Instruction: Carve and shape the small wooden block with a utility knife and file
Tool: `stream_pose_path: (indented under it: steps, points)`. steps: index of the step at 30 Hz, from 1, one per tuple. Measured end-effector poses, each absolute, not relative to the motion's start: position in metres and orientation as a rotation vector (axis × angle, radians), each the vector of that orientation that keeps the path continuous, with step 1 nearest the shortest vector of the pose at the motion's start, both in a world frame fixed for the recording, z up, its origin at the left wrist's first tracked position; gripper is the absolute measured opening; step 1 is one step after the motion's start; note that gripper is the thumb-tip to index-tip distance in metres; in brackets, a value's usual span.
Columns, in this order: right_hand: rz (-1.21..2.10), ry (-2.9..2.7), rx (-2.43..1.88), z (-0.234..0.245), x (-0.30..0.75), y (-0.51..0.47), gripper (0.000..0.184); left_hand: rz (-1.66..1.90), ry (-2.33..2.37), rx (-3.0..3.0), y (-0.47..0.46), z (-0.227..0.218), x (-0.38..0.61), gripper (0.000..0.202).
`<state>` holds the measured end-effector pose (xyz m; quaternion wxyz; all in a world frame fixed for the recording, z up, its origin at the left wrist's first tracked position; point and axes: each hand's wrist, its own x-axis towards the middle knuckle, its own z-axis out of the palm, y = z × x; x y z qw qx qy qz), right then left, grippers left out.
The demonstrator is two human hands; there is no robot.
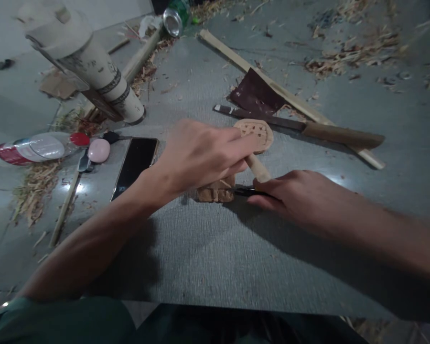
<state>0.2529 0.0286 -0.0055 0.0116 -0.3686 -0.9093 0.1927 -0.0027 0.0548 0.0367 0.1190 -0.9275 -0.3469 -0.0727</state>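
Observation:
My left hand (200, 157) presses down on a carved wooden piece (255, 143) that has a round slotted head, a thin stem and a blocky base (217, 192). Its fingers lie stretched over the stem, reaching the round head. My right hand (297, 198) is closed around a thin dark tool (245, 192) whose tip touches the right end of the wooden base. Both rest on a grey mat (208, 258).
A black phone (136, 165) lies left of my hands. A long knife with a wooden handle (308, 128), dark sandpaper (255, 93) and a bamboo strip (290, 98) lie behind. A plastic bottle (36, 148), pink stone (99, 150), paper roll (93, 67) and can (174, 18) sit at left and back, among wood shavings.

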Motion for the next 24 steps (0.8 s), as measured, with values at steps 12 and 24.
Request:
stream_pose_path:
  steps: [12, 24]
  points:
    - [0.849, -2.71, -1.096, 0.002, 0.266, 0.049, 0.053, -0.299, -1.017, -2.714, 0.057, 0.033, -0.005, 0.035]
    - [0.483, -2.856, -1.185, 0.0, 0.253, 0.026, 0.047, -0.232, -1.06, -2.705, 0.056, 0.036, -0.002, 0.029]
